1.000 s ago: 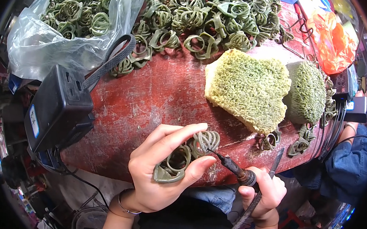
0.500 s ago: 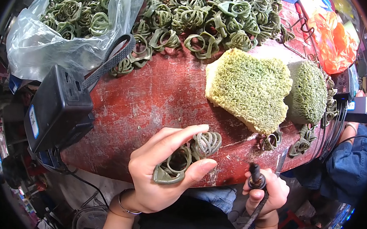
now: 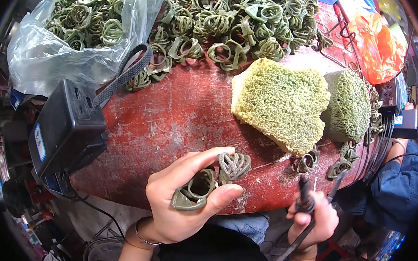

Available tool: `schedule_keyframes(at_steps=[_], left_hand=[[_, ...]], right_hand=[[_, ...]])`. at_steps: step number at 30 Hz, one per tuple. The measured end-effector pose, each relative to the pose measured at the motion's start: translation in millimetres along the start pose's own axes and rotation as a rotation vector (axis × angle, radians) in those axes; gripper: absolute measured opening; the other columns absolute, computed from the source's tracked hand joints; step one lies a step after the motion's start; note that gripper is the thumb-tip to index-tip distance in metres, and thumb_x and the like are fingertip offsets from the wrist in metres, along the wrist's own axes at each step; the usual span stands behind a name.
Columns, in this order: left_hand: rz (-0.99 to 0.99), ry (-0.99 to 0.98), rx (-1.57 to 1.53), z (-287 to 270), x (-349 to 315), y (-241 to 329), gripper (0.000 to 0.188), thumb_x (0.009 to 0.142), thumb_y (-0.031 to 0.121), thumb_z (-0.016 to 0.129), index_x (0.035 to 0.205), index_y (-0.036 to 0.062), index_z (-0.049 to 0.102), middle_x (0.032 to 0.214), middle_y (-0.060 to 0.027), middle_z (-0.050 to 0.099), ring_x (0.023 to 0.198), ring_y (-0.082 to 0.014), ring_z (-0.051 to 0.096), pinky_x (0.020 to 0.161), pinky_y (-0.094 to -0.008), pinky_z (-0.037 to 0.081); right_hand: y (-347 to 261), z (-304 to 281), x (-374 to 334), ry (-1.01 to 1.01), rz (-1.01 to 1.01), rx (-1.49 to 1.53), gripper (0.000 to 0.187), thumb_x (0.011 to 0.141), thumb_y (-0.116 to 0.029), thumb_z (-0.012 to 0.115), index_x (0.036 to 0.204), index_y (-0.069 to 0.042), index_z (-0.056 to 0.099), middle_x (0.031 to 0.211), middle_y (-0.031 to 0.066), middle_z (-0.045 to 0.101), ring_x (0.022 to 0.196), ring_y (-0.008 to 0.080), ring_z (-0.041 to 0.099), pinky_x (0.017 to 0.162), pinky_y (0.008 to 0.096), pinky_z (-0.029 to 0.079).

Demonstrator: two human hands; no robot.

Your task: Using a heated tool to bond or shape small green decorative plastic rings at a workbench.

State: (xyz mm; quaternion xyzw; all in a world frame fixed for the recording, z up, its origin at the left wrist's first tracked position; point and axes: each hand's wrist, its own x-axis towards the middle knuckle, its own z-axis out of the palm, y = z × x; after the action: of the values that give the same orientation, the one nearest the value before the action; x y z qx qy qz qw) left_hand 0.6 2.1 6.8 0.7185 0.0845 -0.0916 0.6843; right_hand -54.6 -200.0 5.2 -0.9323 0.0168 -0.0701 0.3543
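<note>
The right hand (image 3: 320, 220) closes round a dark pen (image 3: 305, 195) and a long file (image 3: 281, 256), held together perhaps to save swapping. The left hand (image 3: 165, 205) is half curled round green rings (image 3: 235, 166) above the table (image 3: 171, 113)'s near edge, fingertips and thumb apart, presumably to leave their face bare. Beyond lies a block (image 3: 278, 104), seemingly within easy reach, then a pile (image 3: 221, 22) of similar rings.
</note>
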Motion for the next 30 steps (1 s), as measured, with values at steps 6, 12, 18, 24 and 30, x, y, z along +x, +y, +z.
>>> schedule_keyframes(at_steps=[6, 12, 18, 24, 30], left_hand=[[-0.028, 0.024, -0.031, 1, 1, 2, 0.039, 0.070, 0.006, 0.074, 0.104, -0.0040, 0.059, 0.084, -0.0114, 0.063, 0.075, -0.0135, 0.060, 0.068, -0.0247, 0.047], [-0.005, 0.024, -0.039, 1, 1, 0, 0.037, 0.071, 0.005, 0.072, 0.105, -0.0044, 0.058, 0.085, -0.0118, 0.063, 0.075, -0.0141, 0.061, 0.068, -0.0249, 0.047], [0.017, 0.014, -0.009, 1, 2, 0, 0.038, 0.072, 0.004, 0.071, 0.106, -0.0040, 0.058, 0.085, -0.0114, 0.062, 0.075, -0.0141, 0.060, 0.068, -0.0250, 0.047], [0.054, -0.004, 0.018, 0, 3, -1, 0.038, 0.072, 0.004, 0.071, 0.106, -0.0037, 0.058, 0.085, -0.0112, 0.062, 0.076, -0.0145, 0.060, 0.069, -0.0253, 0.047], [0.056, 0.005, 0.020, 0, 2, -1, 0.037, 0.072, 0.004, 0.071, 0.106, -0.0040, 0.058, 0.085, -0.0116, 0.062, 0.076, -0.0150, 0.060, 0.069, -0.0255, 0.047]], right_hand=[[-4, 7, 12, -0.174, -0.249, -0.005, 0.040, 0.079, -0.041, 0.064, 0.087, -0.002, 0.059, 0.058, 0.0040, 0.054, 0.046, 0.0182, 0.056, 0.043, 0.0278, 0.045], [-4, 9, 12, -0.156, -0.230, -0.028, 0.041, 0.080, -0.043, 0.061, 0.085, -0.002, 0.059, 0.056, 0.0033, 0.053, 0.044, 0.0175, 0.054, 0.042, 0.0274, 0.044], [-5, 11, 13, -0.144, -0.239, -0.061, 0.040, 0.079, -0.043, 0.062, 0.082, -0.003, 0.059, 0.055, 0.0034, 0.052, 0.042, 0.0173, 0.053, 0.040, 0.0271, 0.042], [-5, 11, 13, -0.152, -0.227, -0.057, 0.040, 0.080, -0.042, 0.062, 0.082, -0.002, 0.059, 0.055, 0.0041, 0.051, 0.042, 0.0175, 0.053, 0.039, 0.0271, 0.042], [-5, 11, 14, -0.131, -0.237, -0.039, 0.039, 0.080, -0.041, 0.062, 0.082, -0.002, 0.059, 0.054, 0.0041, 0.051, 0.042, 0.0178, 0.052, 0.040, 0.0275, 0.042]])
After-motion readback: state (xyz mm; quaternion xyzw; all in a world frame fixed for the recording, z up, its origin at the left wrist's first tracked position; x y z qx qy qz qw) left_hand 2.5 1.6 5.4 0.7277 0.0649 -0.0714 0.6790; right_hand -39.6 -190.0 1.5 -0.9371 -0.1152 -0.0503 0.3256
